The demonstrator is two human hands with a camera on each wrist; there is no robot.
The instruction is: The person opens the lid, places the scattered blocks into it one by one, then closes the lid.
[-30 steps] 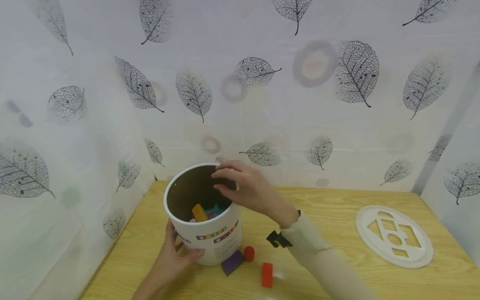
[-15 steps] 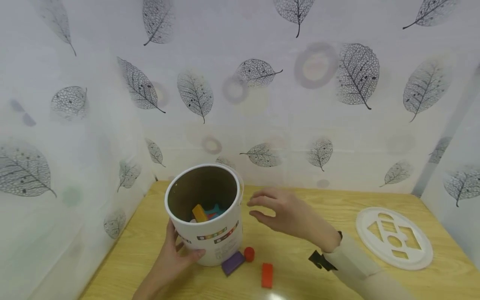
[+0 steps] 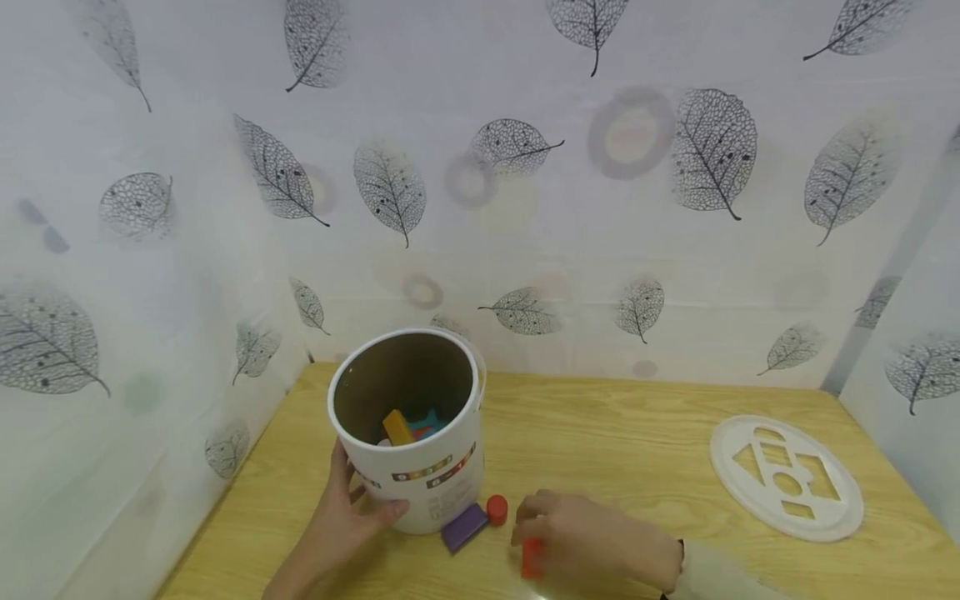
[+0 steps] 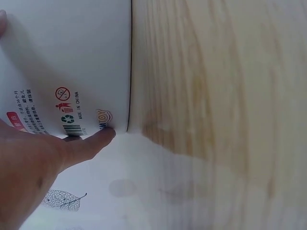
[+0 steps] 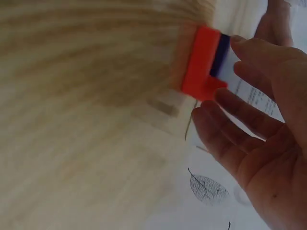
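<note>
A white bucket [image 3: 423, 483] stands on the wooden table at left of centre, tilted slightly in the head view. My left hand [image 3: 333, 525] grips its lower left side, thumb in front and fingers round the back; the left wrist view shows a finger [image 4: 96, 143] along its printed wall. Inside lie an orange block [image 3: 398, 427] and several blue and red pieces. My right hand [image 3: 585, 537] is over a red rectangular block [image 3: 532, 558], partly covering it. In the right wrist view its fingers are spread and loosely bent beside the red block [image 5: 200, 62], with nothing between them.
A purple block [image 3: 465, 527] lies at the foot of the bucket, with a small red cylinder [image 3: 497, 509] next to it. A round white lid with shaped holes [image 3: 738, 492] lies at the right. A leaf-patterned curtain [image 3: 570, 217] closes off the back and sides.
My right hand has left the bucket's rim, moved right, then come down to the red block near the front. The left hand and bucket have stayed in place.
</note>
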